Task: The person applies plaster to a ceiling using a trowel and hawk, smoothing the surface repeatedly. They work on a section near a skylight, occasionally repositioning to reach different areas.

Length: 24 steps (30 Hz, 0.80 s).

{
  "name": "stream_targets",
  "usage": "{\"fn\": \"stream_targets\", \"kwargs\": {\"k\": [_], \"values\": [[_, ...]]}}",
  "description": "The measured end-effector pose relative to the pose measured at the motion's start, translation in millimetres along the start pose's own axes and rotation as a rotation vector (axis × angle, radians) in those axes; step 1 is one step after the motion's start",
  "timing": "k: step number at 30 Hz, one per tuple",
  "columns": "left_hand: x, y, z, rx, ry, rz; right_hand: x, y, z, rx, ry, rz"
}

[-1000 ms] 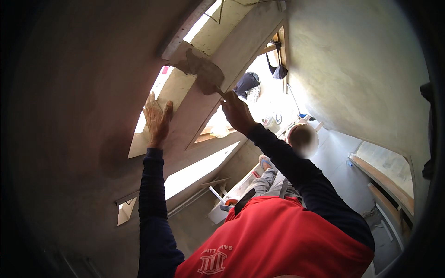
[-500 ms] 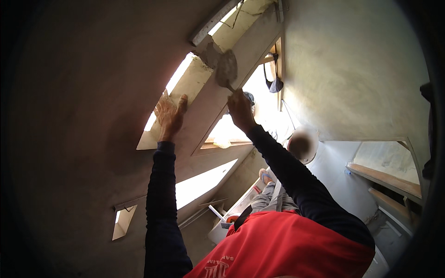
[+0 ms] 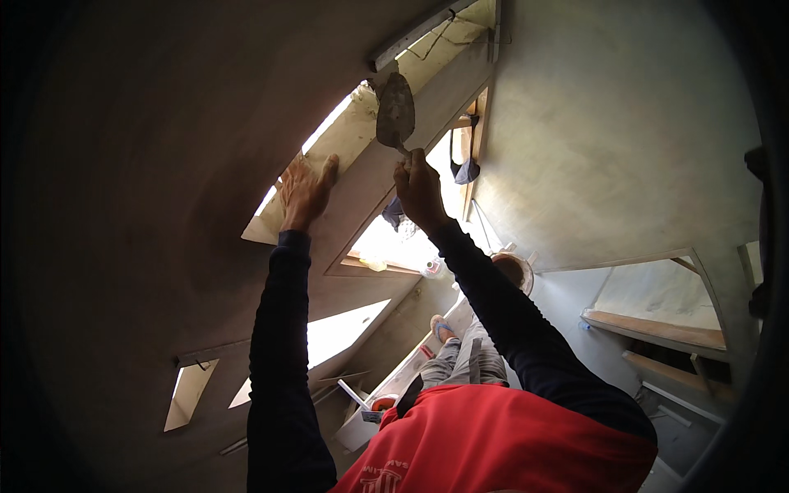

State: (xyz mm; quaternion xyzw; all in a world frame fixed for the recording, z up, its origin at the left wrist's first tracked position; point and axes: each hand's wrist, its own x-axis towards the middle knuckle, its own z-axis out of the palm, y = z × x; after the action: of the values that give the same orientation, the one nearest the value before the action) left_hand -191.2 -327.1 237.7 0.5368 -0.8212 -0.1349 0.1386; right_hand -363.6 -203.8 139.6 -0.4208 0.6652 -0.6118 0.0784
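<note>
My right hand grips the handle of a mortar-smeared trowel, its blade raised against the wall at the upper end of a narrow opening. Grey mortar shows by the blade, partly hidden behind it. My left hand rests with fingers apart on the pale inner side of that slot, below and left of the trowel. A wider bright window opening lies just right of my hands.
A round bucket stands beside my sandalled foot on a narrow pale platform. A dark bag hangs from the window's wooden frame. A plastered wall rises on the right, above an opening with a wooden ledge.
The trowel has moved up and tilted upright, away from the smeared wall patch. My left hand has shifted slightly up along the opening. The whole view has also shifted.
</note>
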Motion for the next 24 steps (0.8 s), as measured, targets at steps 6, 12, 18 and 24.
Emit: {"fn": "stream_targets", "kwargs": {"k": [6,12,18,24], "values": [[1,4,-7,0.023,-0.076,-0.032,-27,1,-8,-0.064,-0.052,0.281],[0,1,-3,0.015,-0.018,0.016,-13,-13,10,0.008,0.042,0.039],[2,1,-5,0.035,-0.105,-0.037,-35,8,13,-0.04,0.026,0.156],[1,-1,4,0.065,0.096,0.021,-39,11,13,0.051,0.04,0.162]]}}
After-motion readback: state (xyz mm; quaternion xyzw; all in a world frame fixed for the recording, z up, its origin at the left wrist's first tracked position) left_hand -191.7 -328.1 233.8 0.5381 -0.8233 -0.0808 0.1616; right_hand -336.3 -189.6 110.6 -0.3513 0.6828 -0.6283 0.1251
